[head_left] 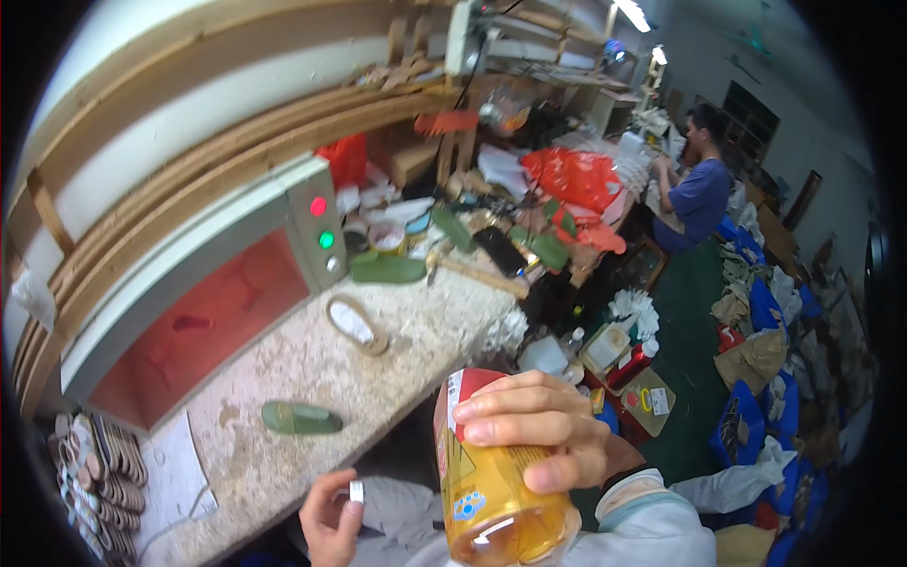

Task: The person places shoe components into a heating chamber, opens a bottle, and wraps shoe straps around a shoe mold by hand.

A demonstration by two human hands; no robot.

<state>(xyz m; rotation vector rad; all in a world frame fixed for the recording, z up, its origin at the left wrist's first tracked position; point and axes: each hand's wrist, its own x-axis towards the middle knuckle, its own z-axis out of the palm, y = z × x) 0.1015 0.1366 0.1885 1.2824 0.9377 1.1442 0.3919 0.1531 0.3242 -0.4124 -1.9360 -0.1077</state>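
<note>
My right hand [539,430] is wrapped round a plastic bottle [505,491] of amber liquid with a red and yellow label, held close in front of me. The bottle is tilted, and its base points toward the lower edge. Lower left of it, my left hand [331,520] pinches a small white piece [356,490] that looks like a bottle cap. On the worktop [246,463] beyond that hand lies a green shoe last [300,418]. Farther back is a shoe sole [356,324] with a white inner face and a brown edge.
A machine with a red window [198,331] lines the left side. Stacked soles [94,482] stand at the lower left. A hammer [482,274], a phone [501,250] and more green lasts [387,268] crowd the back. Another person [694,184] sits at far right, near blue bins [737,430].
</note>
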